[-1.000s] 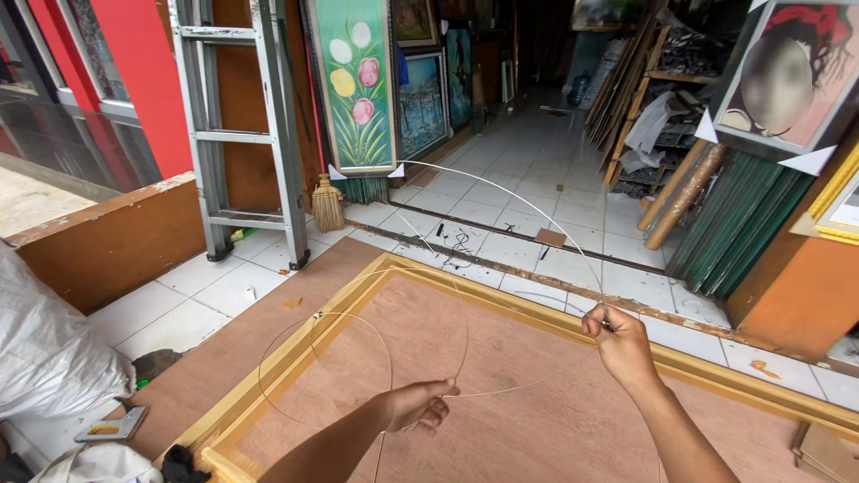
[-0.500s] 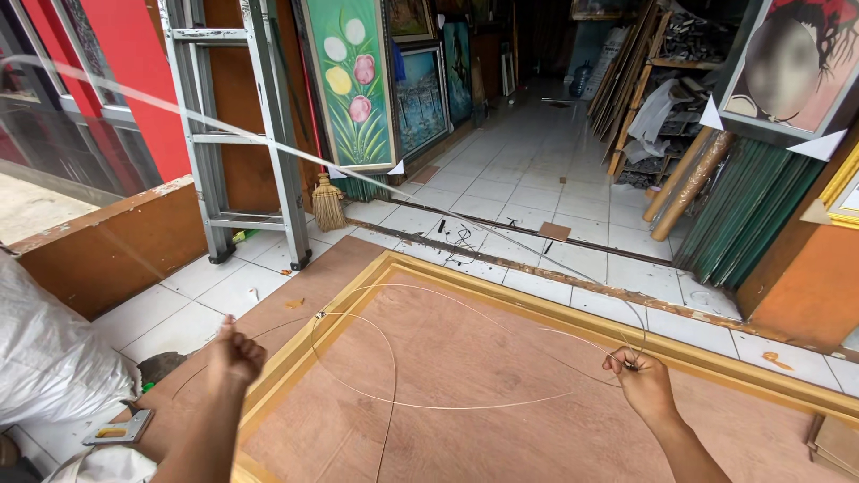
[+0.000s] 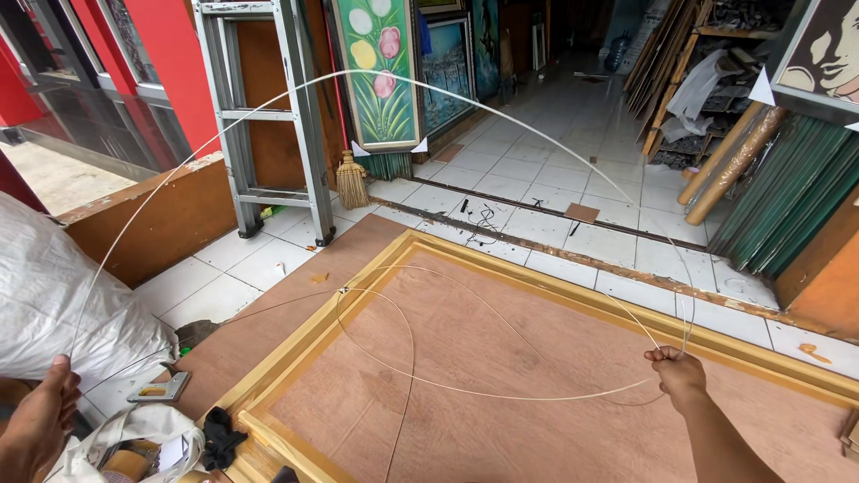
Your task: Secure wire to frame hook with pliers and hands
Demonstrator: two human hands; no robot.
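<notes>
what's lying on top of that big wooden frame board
Loose loops of thin pale wire lie on the brown board inside the yellow frame; the right hand holds the wire above it. The floor beneath is hidden by the board.

A big white woven sack (image 3: pixel 63 295) bulges at the near left edge. Below it, at the near left corner, lies a smaller white bag (image 3: pixel 134 438), open, with a yellowish roll inside. No labels, signs or screens show clearly.
</notes>
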